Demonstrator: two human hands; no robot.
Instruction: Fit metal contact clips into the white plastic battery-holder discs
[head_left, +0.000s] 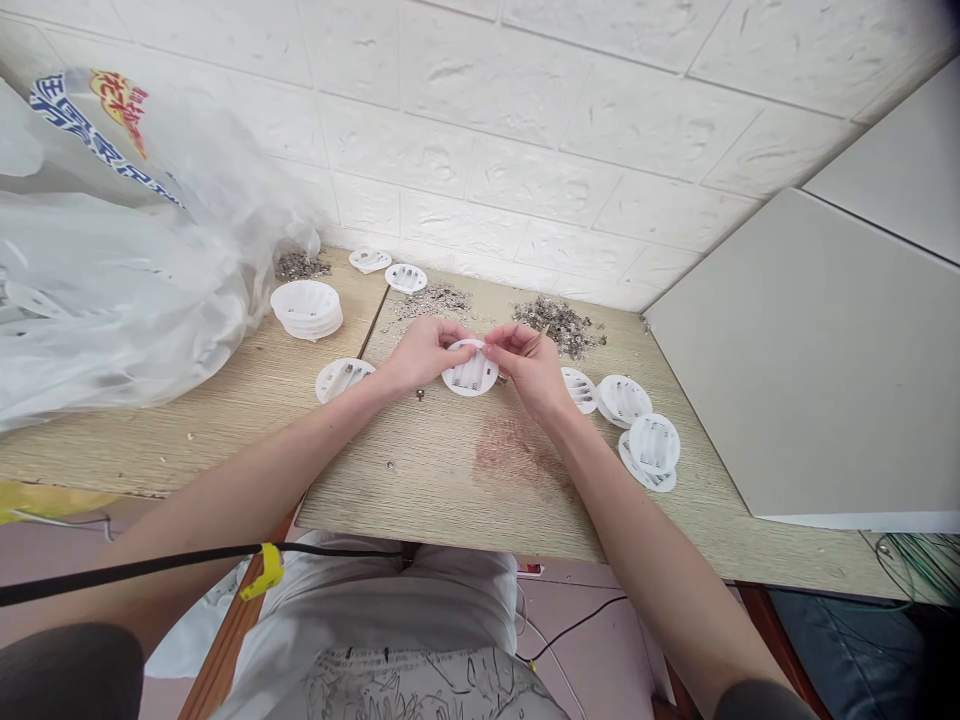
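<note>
Both hands hold one round white plastic disc point(470, 370) just above the table point(420, 470). The left hand point(421, 352) grips its left edge. The right hand point(525, 358) pinches its top edge with fingers close together. More white discs point(637, 420) lie to the right of the fingers.

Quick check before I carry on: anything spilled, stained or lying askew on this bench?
Yes. A reddish stain marks the wooden table just below the white round disc that both hands hold. A few small metal bits lie loose, away from the metal piles. The discs at the right overlap untidily.
</note>
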